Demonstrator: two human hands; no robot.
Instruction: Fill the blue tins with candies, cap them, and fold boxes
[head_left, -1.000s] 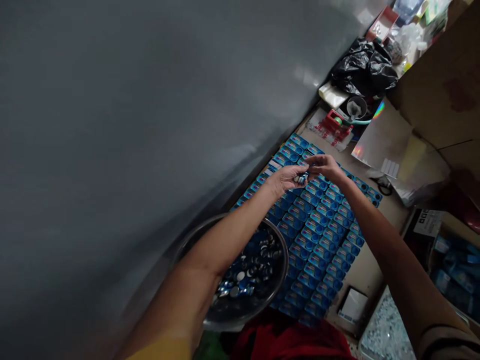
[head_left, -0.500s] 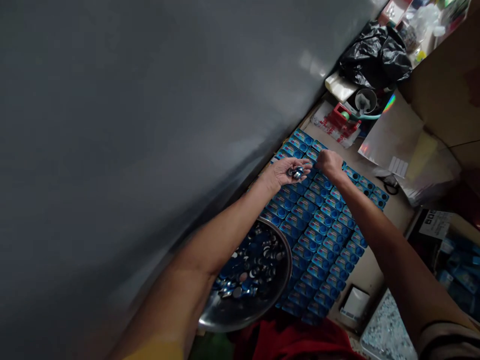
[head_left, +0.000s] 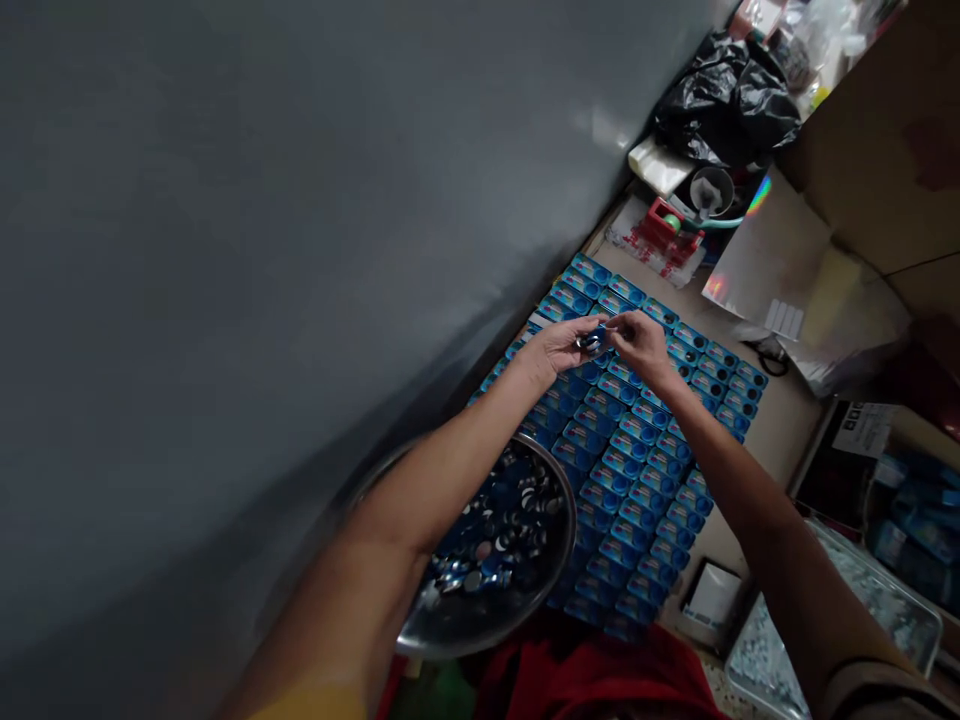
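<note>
- Left hand (head_left: pixel 564 345): palm turned up and fingers curled around a small cluster of shiny round pieces (head_left: pixel 591 342), above the flat blue packs (head_left: pixel 637 430). The cupped form appears chosen to stop loose parts from rolling off.
- Right hand (head_left: pixel 641 345): fingertips drawn together, meeting the left hand's fingertips beside the cluster. From where I stand I cannot tell whether a piece is clamped between them. The pinch suits parts this small.
- Blue packs: laid flat in close, slanting rows on the table (head_left: pixel 780 430), round areas facing up. This arrangement presumably leaves every face accessible. Several packs toward the far right show dark discs; many nearer ones show blue circles.
- Metal basin (head_left: pixel 450 635): set beside the packs, partly under the left forearm. Its raised wall contains loose pieces (head_left: pixel 491 530), blue and silver; the position probably shortens the left hand's reach.
- Red tape dispenser (head_left: pixel 666 228) and black plastic bag (head_left: pixel 724 100): located beyond the far end of the rows, seemingly to leave the packs uncovered.
</note>
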